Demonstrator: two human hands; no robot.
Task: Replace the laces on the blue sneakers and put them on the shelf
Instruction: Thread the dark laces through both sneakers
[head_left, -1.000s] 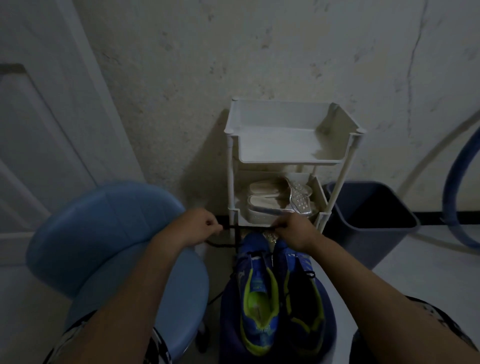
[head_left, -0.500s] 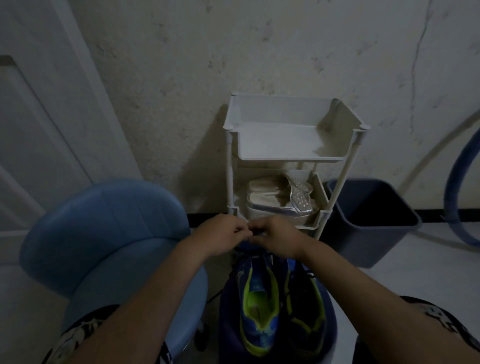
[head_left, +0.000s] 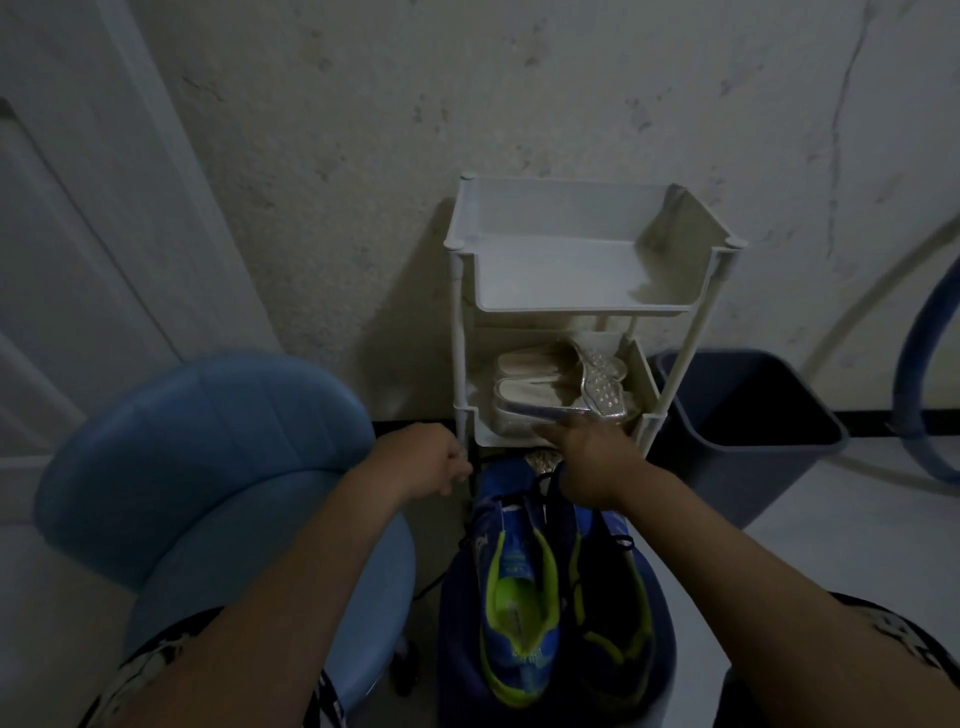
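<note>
Two blue sneakers with neon yellow lining stand side by side, toes pointing away from me, on a dark blue seat (head_left: 453, 639). The left sneaker (head_left: 515, 597) shows its bright tongue and the right sneaker (head_left: 615, 618) lies in shadow. Above the toes my left hand (head_left: 428, 462) is a fist that grips one end of a thin dark lace (head_left: 546, 480). My right hand (head_left: 589, 462) hovers over the right toe with fingers curled round the other end. Right behind stands the white shelf (head_left: 582, 310), its top tray bare.
Silver and white sandals (head_left: 550, 395) fill the shelf's middle tray. A light blue chair (head_left: 208, 441) is at my left and a dark bin (head_left: 748, 441) stands right of the shelf. A blue hose (head_left: 917, 364) curves at the far right. A white door (head_left: 78, 234) is on the left.
Half a second ago both hands met over the sneaker toes. They have since drawn apart, the left moving left and the right moving right, with the lace between them.
</note>
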